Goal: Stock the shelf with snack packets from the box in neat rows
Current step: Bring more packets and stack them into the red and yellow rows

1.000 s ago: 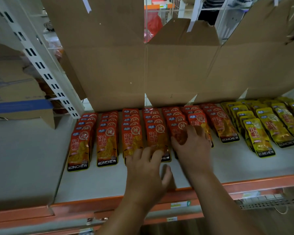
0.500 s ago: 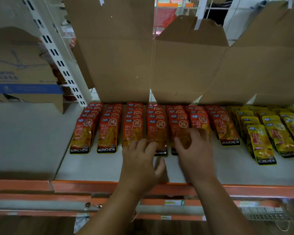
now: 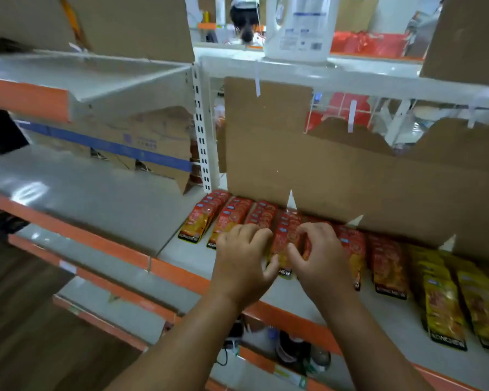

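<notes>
Several rows of orange snack packets (image 3: 199,224) lie overlapped on the grey shelf (image 3: 178,249), running back to a cardboard sheet. Yellow packets (image 3: 443,306) fill the rows at the right. My left hand (image 3: 243,261) lies spread over the front of the third orange row, its thumb touching the neighbouring packet. My right hand (image 3: 319,258) sits just right of it, its fingers and thumb curled on the front packets of an orange row (image 3: 287,241) between the hands. The stock box is not visible.
A tall cardboard sheet (image 3: 322,176) stands behind the rows. A white slotted upright (image 3: 202,142) borders the leftmost row, and a blue-striped carton (image 3: 141,145) sits beyond it. A white jug (image 3: 299,24) stands on the shelf above. Bottles (image 3: 291,345) sit on the shelf below.
The view has swung left and tilted. My hands have drawn closer together around one orange row. My right hand's fingers have curled from flat to pinching.
</notes>
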`<state>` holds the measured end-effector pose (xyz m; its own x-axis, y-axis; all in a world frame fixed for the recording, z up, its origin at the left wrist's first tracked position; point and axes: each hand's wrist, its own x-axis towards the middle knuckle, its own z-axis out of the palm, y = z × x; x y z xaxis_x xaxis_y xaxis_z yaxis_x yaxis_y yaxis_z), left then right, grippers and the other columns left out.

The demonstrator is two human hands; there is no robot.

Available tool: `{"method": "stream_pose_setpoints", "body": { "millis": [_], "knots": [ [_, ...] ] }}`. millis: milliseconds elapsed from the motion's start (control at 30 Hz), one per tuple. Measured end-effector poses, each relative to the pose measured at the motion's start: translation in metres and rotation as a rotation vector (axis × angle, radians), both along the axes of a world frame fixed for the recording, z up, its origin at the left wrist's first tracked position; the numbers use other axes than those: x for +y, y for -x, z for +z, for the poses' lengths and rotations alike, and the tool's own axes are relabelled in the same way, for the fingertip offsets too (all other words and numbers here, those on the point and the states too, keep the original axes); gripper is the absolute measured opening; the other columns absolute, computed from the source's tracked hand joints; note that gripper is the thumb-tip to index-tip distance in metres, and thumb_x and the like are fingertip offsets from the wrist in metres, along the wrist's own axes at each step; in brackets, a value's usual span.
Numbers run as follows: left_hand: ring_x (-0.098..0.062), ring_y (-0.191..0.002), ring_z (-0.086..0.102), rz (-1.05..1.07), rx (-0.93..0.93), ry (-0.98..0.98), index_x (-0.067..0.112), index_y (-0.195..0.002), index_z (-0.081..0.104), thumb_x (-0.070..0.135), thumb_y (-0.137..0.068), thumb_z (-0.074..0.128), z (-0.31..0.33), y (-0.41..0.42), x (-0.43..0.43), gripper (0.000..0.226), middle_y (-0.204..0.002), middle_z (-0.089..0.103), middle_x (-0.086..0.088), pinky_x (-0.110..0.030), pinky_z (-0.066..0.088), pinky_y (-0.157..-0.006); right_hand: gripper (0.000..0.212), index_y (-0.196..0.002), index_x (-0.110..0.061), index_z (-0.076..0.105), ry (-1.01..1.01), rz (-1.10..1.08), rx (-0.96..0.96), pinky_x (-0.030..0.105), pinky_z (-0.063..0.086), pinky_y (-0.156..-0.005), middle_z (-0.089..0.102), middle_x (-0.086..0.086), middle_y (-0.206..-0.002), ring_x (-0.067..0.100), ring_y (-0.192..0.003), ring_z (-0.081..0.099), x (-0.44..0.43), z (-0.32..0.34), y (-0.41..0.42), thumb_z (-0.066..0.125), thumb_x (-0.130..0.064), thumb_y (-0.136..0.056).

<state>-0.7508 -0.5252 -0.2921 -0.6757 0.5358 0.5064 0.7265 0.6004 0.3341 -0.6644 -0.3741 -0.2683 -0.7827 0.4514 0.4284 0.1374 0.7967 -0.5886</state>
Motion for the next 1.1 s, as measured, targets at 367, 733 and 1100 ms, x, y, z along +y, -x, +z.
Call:
{"method": "stream_pose_setpoints", "body": {
  "millis": [367,733,1100],
  "knots": [
    [-0.028,-0.108,0.059,0.200,0.334,-0.200,0.024,-0.118,0.068,0.041,-0.080,0.060,0.223,0.062,-0.123,0.042,-0.116,0.067,0.001,-0.046,0.048,-0.094,0.039,-0.127,-0.026,0.061,-0.103,0.235,0.230,0.029,0.047,-0.086,0.059,-0.007,-0.118,0.013,-0.102,0.058,-0.102,0.194,0.073,0.069,-0.032,-0.089],
    [-0.011,-0.098,0.064,0.278,-0.232,-0.243,0.042,-0.111,0.062,0.054,-0.074,0.058,0.303,0.116,-0.375,0.039,-0.112,0.066,0.010,-0.031,0.053,-0.075,0.031,-0.119,-0.032,0.062,-0.291,0.413,0.002,0.034,0.052,-0.081,0.059,-0.004,-0.117,0.020,-0.095,0.060,-0.278,0.312,0.162,0.064,-0.036,-0.088],
    [-0.011,-0.102,0.063,0.397,-0.255,-0.095,0.044,-0.109,0.063,0.039,-0.093,0.069,0.317,0.191,-0.526,0.017,-0.112,0.066,0.009,-0.038,0.053,-0.094,0.022,-0.111,-0.031,0.060,-0.404,0.494,-0.221,0.034,0.051,-0.078,0.059,-0.004,-0.109,0.020,-0.094,0.059,-0.397,0.333,0.253,0.065,-0.035,-0.090]
  ]
}}
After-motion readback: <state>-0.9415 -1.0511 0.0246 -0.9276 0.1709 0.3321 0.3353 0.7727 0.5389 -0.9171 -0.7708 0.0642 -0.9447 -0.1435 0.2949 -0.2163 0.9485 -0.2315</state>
